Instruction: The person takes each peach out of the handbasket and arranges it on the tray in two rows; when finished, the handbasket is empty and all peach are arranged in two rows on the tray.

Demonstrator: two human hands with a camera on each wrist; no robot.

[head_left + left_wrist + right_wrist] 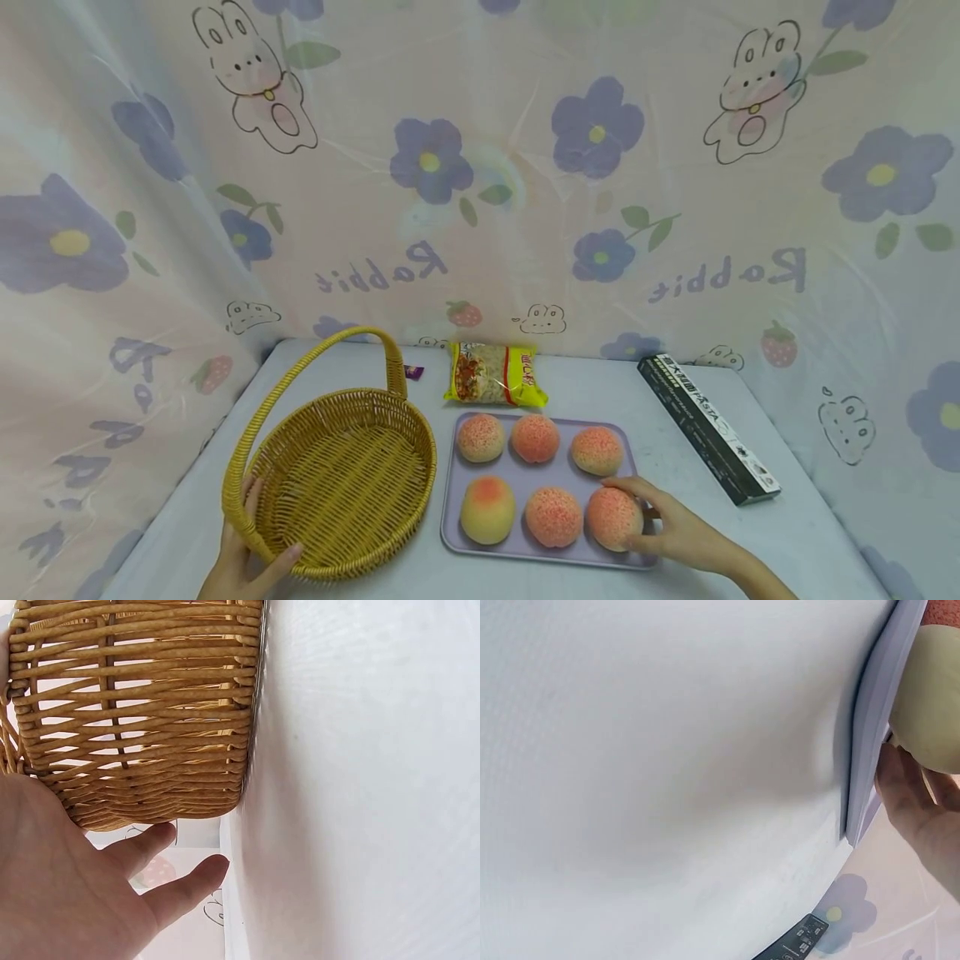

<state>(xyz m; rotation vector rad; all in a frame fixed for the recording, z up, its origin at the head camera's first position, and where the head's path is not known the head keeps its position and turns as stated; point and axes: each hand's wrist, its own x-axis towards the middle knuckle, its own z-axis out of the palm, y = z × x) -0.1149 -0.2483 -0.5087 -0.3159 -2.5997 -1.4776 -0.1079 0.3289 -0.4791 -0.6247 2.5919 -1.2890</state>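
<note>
A woven wicker basket (352, 492) with a tall arched handle stands on the left of the table, its inside bare. My left hand (243, 546) holds its near left rim by the handle's foot; in the left wrist view two fingers (187, 889) stretch along the outer wall. To the right lies a lilac tray (517, 556) bearing several pink-speckled peaches in two rows. At its near right corner my right hand (675, 529) grips a peach (613, 518) between thumb and fingers. The right wrist view shows that peach's pale underside (930, 697) beside the tray wall (870, 712).
Behind the tray lies a yellow food packet (497, 375). A long black pasta box (708, 429) is set slantwise at the right. Behind the basket handle is a small purple packet (414, 372). A patterned curtain (510, 208) encloses the table's back and sides.
</note>
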